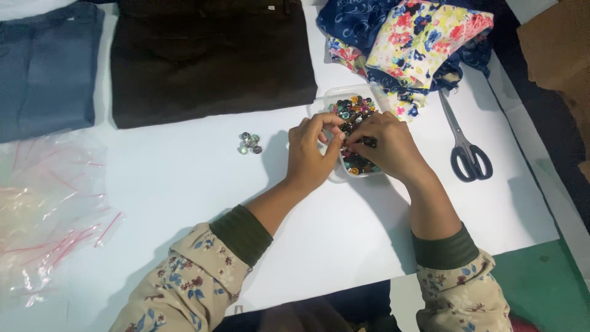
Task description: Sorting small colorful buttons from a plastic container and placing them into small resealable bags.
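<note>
both hands, left hand [309,157] and right hand [388,144], pinch among beads in the clear tray [335,97] beside scissors [465,144]; only a small bead cluster [249,143] lies sorted out, most remain.

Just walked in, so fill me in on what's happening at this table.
A person in floral sleeves has both hands over a clear plastic tray of colourful buttons. The left hand and right hand meet over it, fingertips pinching among the buttons. A small cluster of buttons lies apart on the white table. Scissors, floral fabric, folded dark trousers and clear plastic bags lie around.
</note>
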